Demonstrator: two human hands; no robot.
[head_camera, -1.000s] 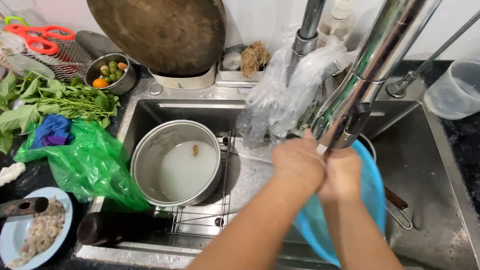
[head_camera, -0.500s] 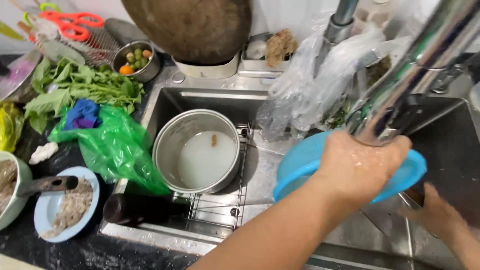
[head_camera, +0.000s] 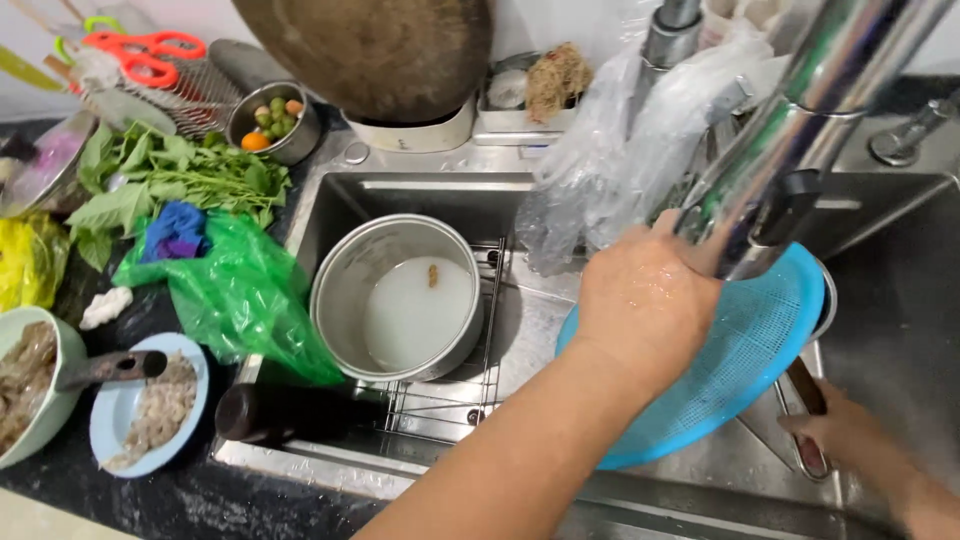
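Observation:
My wet left hand (head_camera: 640, 300) is wrapped around the lower end of the steel faucet spout (head_camera: 800, 130), just over a blue plastic colander (head_camera: 745, 365). The colander lies tilted over a metal pan in the right part of the sink. Low at the right, my right hand (head_camera: 850, 435) grips that pan's long handle (head_camera: 805, 395), which pokes out from under the colander. To the left a steel pot (head_camera: 400, 300) holding cloudy water stands on a wire rack (head_camera: 440, 405) in the sink.
On the left counter are a green plastic bag (head_camera: 235, 295), leafy greens (head_camera: 170, 180), a bowl of small fruits (head_camera: 272, 120), orange scissors (head_camera: 140, 55), and a blue plate of minced meat (head_camera: 150, 415). Clear plastic bags (head_camera: 620, 170) hang by the tap. A dark wok (head_camera: 380, 50) sits behind.
Both hands were together on the faucet spout. My right hand has dropped to the lower right onto the pan handle, while the left stays on the spout.

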